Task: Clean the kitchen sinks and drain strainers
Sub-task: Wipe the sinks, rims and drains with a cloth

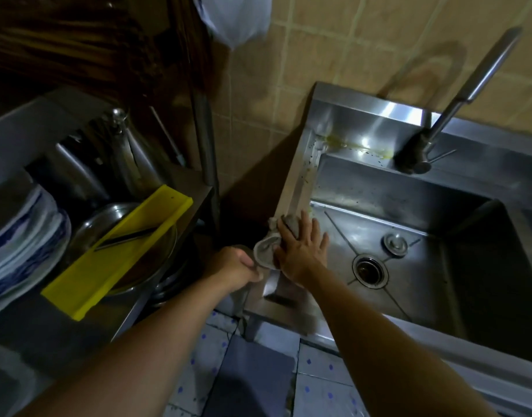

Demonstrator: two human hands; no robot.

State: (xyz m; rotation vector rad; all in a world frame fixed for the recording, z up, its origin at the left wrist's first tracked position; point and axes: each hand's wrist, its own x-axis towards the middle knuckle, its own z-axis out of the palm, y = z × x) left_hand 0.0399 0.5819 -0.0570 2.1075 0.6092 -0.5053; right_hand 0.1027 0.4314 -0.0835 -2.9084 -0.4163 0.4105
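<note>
A stainless steel sink (379, 191) fills the right half of the view. Its round drain opening (370, 267) sits in the basin floor, and a metal strainer plug (395, 244) lies just behind the drain. A grey cloth (266, 248) lies on the sink's left rim. My right hand (304, 248) presses flat on the cloth with fingers spread. My left hand (239, 267) is curled at the rim's outer edge, gripping the cloth's near corner. Yellowish grime and dark specks (349, 144) line the back left ledge.
A faucet (433, 130) rises at the back of the sink against the tiled wall. To the left stands a dish rack holding a yellow tray (117, 254), metal bowls (108, 218) and blue-patterned plates (21, 245). A plastic bag (237, 16) hangs above.
</note>
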